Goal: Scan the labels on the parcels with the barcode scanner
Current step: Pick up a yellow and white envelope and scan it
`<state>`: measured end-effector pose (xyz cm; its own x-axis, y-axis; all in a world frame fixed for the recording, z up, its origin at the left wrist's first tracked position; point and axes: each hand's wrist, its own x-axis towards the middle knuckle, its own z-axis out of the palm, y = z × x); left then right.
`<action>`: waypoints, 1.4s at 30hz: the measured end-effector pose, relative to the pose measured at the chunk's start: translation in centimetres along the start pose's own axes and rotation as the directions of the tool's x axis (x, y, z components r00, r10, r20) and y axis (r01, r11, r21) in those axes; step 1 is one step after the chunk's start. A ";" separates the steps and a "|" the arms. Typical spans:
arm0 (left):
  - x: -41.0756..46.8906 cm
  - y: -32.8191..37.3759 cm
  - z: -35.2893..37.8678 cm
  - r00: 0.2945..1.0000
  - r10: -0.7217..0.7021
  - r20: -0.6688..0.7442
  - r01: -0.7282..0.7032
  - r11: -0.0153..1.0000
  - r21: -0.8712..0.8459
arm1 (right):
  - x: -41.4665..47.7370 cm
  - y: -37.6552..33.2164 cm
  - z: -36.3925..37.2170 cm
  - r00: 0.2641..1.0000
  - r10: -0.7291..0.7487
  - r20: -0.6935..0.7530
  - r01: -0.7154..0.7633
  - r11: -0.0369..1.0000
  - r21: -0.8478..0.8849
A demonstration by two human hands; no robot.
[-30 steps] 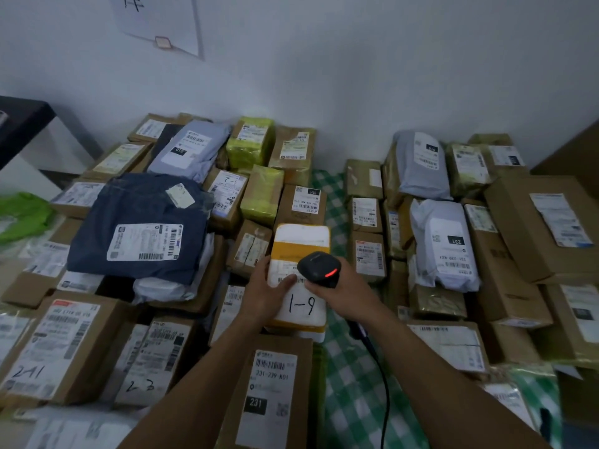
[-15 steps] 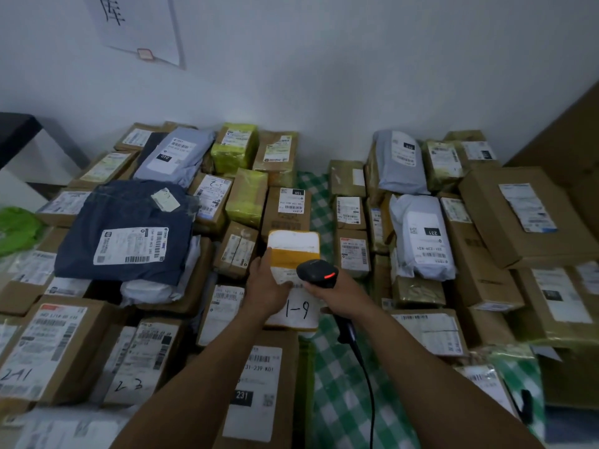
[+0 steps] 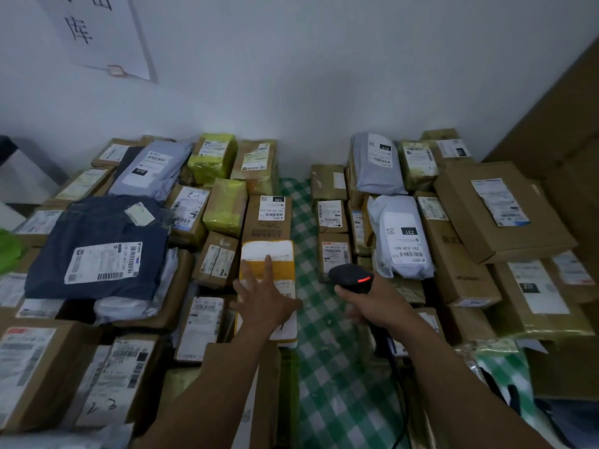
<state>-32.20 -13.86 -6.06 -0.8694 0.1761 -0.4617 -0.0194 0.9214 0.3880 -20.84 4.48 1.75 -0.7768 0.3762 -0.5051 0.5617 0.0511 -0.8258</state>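
Left hand (image 3: 262, 299): fingers (image 3: 268, 264) straight, splayed flat on the yellow-white parcel (image 3: 269, 251), mid-pile, hiding most of its label. Right hand (image 3: 376, 306) clenched round the barcode scanner (image 3: 348, 277) at the parcel's 3 o'clock. Risk: beam may read the small brown box (image 3: 335, 254) at the scanner's 12 instead, logging the wrong parcel.

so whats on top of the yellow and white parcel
The left hand lies flat on the yellow and white parcel, fingers spread. It covers the middle of the label, so the writing there cannot be seen.
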 end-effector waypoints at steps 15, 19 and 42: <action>4.5 9.8 5.1 0.934 0.345 -0.092 -0.350 0.831 -0.432 | 2.2 -0.8 -6.5 0.999 0.021 -0.032 -0.019 0.998 0.054; 9.2 10.9 8.2 0.992 0.121 0.035 -0.086 0.855 -0.511 | 3.0 -1.2 -7.5 0.999 -0.001 -0.040 0.003 0.998 0.064; 5.4 9.9 12.5 0.984 0.014 0.180 0.144 0.537 -0.831 | 1.7 0.5 -6.7 0.995 0.058 -0.079 -0.041 0.978 0.204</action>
<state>-30.90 0.52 -14.73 -0.7667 0.2488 -0.5919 -0.5459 0.2327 0.8049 -19.96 11.36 2.17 -0.7181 0.4501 -0.5308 0.5231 -0.1541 -0.8382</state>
